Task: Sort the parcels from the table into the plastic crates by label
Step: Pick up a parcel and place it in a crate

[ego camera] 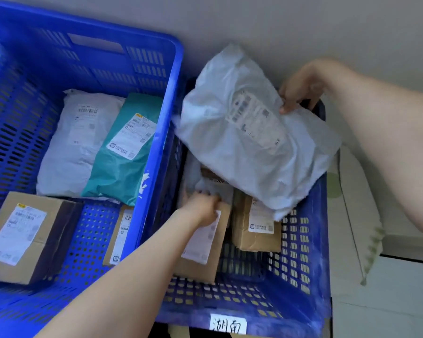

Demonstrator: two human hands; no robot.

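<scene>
right grip [297,93]: pinches the upper-right edge of grey mailer [249,132], fingers closed on it
left grip [204,206]: curled on the top edge of small box [203,245], lower centre
mailer: hangs tilted over right crate [303,252], above its boxes
risk: one-edge pinch on slick film could slip; the mailer may land on the left grip or drape over the rim
</scene>
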